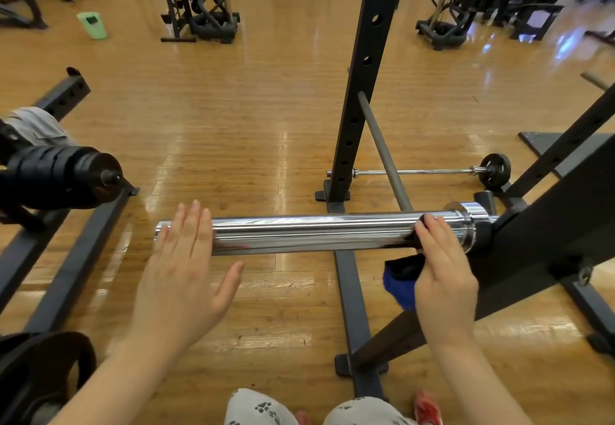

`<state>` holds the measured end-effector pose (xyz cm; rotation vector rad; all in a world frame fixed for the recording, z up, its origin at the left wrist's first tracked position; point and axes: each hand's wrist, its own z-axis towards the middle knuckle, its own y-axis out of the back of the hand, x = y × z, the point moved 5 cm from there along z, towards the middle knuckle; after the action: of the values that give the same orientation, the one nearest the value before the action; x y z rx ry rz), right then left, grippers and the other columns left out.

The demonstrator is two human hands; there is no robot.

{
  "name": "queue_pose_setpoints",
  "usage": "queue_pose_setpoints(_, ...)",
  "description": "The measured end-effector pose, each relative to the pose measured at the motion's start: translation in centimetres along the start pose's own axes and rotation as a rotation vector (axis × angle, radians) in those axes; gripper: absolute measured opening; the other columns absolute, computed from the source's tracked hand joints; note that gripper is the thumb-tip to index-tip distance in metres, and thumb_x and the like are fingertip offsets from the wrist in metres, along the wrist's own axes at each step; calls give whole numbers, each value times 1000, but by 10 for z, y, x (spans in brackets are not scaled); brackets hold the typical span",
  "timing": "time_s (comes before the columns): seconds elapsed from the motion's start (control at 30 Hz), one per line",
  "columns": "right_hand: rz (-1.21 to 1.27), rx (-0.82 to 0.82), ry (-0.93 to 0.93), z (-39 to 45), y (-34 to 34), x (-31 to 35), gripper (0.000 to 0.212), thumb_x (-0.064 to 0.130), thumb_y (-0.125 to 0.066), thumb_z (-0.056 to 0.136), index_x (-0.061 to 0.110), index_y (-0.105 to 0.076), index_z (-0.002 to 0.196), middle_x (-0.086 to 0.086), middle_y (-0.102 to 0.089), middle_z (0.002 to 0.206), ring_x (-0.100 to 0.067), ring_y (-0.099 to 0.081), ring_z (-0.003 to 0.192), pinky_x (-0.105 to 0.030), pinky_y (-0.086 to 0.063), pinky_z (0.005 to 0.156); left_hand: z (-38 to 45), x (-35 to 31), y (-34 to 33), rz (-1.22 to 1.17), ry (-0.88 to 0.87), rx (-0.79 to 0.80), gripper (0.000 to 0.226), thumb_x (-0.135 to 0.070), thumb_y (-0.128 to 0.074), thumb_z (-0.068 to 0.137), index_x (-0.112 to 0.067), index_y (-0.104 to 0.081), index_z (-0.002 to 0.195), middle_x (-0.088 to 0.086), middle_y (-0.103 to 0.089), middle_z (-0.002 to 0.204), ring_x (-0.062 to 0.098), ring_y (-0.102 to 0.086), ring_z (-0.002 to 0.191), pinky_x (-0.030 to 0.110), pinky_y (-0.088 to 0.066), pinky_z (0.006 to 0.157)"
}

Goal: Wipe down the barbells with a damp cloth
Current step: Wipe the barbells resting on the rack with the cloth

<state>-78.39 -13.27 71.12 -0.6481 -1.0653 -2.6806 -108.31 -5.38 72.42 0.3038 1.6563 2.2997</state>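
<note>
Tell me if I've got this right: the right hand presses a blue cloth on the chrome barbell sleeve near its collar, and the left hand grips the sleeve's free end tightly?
Not quite. In the head view the left hand is open, fingers straight, at the chrome barbell sleeve's free end, not gripping it. The right hand does press the blue cloth near the collar.

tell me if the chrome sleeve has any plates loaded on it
Empty. The chrome sleeve is bare from its free end to the collar; only the left hand and the right hand with the blue cloth touch it.
</note>
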Motion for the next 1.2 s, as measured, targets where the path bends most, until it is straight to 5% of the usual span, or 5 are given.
queue_pose_setpoints(0.27,77,3,142,-12,-21,29,39,-1,-37,88,1,-49,126,-12,-49,131,-14,-32,135,-22,-20,115,-26,-13,-17,3,53,0,80,-54,-15,96,10,-22,144,24,-20,152,26,-5,146,35,2,117)
queue_pose_setpoints(0.6,33,-34,63,0,-17,25,40,-6,-42,85,-3,-57,122,-15,-54,129,-22,-41,128,-26,-27,112,-1,-7,-7,32,22,-16,82,-52,-33,85,9,-37,140,24,-34,147,34,-32,138,42,-17,114)
queue_pose_setpoints(0.77,92,39,155,-21,-20,31,41,0,-36,88,0,-51,126,-11,-46,134,-6,-25,140,-18,-18,115,14,-5,1,72,12,12,84,-56,-30,85,10,-43,136,24,-44,141,36,-42,133,48,-26,108)
queue_pose_setpoints(0.97,-2,-72,-41,-9,0,-9,40,-3,-38,89,-4,-52,126,-10,-47,133,-16,-35,132,-17,-18,114,-24,-10,-10,27,2,6,84,-52,-33,87,8,-24,145,23,-23,153,24,-4,147,35,-2,116)
queue_pose_setpoints(1.2,134,53,179,-21,-24,30,38,2,-40,88,0,-51,124,-13,-49,132,-10,-29,139,-22,-21,115,-27,-9,-18,56,29,64,91,-66,-18,90,5,-18,147,22,-19,154,21,3,148,35,1,116)
